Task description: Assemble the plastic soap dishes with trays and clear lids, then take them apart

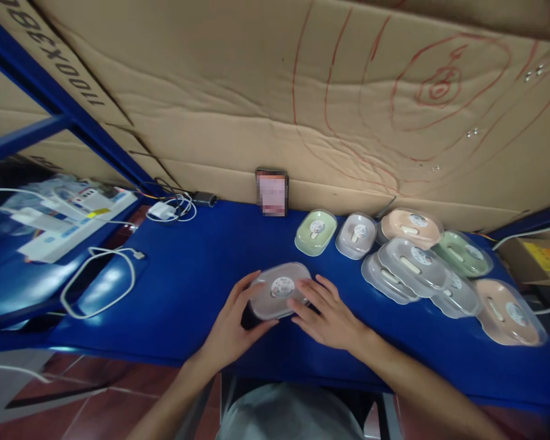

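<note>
A grey soap box (275, 310) with a clear lid and a round sticker is held just above the blue table, tilted a little. My left hand (233, 318) wraps its left end, thumb along the near edge and fingers behind. My right hand (327, 311) is at the right end, its spread fingertips on the lid near the sticker. Behind it stand a green soap box (315, 238) and another grey soap box (355, 238), both lidded. The underside of the held box is hidden.
To the right lie several stacked grey, peach and green soap boxes (410, 266). A phone-like device (272, 192) leans on the cardboard wall (201, 110). A charger with white cable (162, 211), a loose cable (132, 275) and a power strip (50, 241) are on the left.
</note>
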`<state>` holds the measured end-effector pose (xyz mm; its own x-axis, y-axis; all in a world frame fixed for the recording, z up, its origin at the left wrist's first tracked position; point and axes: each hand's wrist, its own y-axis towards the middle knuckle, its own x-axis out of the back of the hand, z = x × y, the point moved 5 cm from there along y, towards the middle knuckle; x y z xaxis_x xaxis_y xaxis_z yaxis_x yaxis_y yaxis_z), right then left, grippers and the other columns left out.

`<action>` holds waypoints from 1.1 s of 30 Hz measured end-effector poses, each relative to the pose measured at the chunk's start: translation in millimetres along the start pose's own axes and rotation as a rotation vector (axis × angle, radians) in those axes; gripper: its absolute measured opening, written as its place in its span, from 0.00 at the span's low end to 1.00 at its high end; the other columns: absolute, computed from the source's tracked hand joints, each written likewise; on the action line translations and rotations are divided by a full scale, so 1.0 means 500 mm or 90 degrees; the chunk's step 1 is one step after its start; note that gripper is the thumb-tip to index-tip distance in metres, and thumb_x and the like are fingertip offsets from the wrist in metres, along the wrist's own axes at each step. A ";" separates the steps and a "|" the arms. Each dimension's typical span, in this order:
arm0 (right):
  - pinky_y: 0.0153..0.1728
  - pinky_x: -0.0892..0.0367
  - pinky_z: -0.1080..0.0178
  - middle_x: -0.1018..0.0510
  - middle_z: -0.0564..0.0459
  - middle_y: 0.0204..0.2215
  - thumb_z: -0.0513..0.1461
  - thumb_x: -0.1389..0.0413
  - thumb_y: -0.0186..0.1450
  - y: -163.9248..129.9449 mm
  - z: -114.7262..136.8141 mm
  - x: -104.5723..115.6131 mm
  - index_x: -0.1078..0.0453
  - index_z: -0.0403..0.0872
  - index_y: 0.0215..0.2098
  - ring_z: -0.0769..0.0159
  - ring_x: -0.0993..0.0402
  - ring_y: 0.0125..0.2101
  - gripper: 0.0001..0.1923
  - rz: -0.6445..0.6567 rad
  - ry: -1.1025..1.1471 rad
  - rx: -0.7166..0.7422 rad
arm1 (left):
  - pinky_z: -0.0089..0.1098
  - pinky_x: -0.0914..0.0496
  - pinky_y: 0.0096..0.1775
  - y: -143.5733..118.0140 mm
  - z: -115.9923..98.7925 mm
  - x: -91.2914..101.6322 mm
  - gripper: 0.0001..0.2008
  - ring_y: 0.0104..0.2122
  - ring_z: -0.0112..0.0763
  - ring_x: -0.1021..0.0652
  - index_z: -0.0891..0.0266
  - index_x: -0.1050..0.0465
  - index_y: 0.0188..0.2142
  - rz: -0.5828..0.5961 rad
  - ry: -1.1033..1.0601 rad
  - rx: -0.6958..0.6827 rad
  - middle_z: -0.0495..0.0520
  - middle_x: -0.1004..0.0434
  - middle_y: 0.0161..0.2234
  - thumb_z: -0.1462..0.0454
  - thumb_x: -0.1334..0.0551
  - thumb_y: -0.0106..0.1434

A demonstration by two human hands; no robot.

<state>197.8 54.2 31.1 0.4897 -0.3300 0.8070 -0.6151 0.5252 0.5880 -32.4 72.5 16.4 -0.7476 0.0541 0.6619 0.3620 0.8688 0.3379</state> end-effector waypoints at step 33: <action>0.70 0.45 0.36 0.23 0.43 0.65 0.45 0.38 0.76 -0.037 -0.115 0.125 0.30 0.51 0.68 0.45 0.29 0.66 0.24 0.098 -0.155 -0.215 | 0.60 0.35 0.69 0.314 -0.005 -0.169 0.52 0.72 0.59 0.35 0.55 0.57 0.75 -0.040 -0.010 -0.044 0.70 0.41 0.72 0.52 0.25 0.65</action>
<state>275.3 69.0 67.7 0.2231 -0.3825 0.8966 -0.4129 0.7961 0.4424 89.0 203.1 15.1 -0.7788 0.0087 0.6272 0.3514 0.8344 0.4247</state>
